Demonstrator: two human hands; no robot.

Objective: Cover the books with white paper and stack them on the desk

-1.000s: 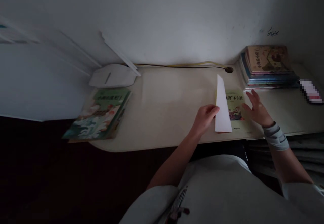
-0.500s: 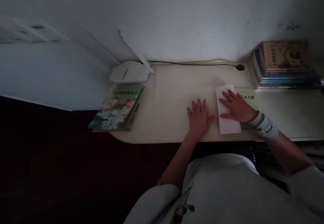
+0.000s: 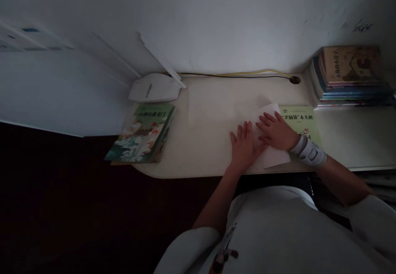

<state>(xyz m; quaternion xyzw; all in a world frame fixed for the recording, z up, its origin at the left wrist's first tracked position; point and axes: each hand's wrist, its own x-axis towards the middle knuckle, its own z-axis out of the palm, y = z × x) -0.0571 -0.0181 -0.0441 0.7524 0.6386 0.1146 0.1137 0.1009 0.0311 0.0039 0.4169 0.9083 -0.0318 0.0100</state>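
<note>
Paper is pinned flat by spread left hand and right hand; it could be skewed by slipping.

One sheet, two loose books

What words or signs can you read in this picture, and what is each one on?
"木头桩": end of the title on the pale green book cover beside the right hand; the first characters are blurred.
Green picture book, far left: title too blurred to read.
Tan book topping the book pile: title too blurred.
Dark scribble on the white wall: illegible.
</note>
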